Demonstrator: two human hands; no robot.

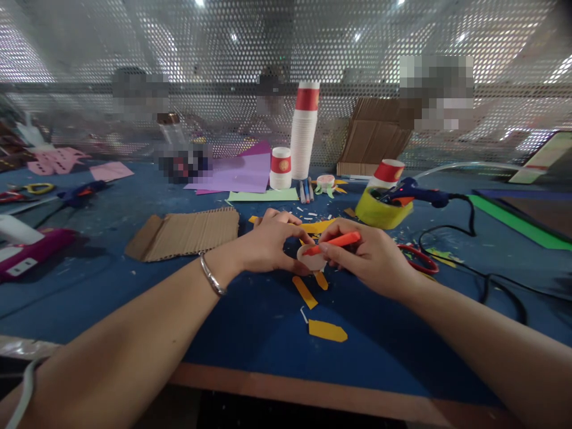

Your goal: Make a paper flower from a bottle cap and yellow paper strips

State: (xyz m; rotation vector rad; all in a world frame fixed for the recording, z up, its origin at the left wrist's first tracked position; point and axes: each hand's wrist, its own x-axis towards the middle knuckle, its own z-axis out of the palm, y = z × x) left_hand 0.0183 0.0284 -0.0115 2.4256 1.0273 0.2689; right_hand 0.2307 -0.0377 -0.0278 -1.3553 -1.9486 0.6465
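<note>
Pinched between the thumb and fingers of your right hand is an orange marker, while your left hand grasps the edge of a small white disc just in front of you, near the middle of the blue table. You have the marker's tip at the face of the disc, though whether it touches is too small to tell. Some cutting looks done, judging by the shaped yellow paper piece and the yellow strip lying loose on your side of the disc; the disc's face looks mostly white, so the marking seems barely begun, and neither yellow piece is attached to it. As for containers, you have a tall stack of paper cups and a shorter stack beyond your hands, both upside down, so their insides are hidden. Farther right, a red-banded cup stands behind a yellow tape roll, and a blue glue gun rests with its front end at the roll's opening; you cannot see the roll's bottom
</note>
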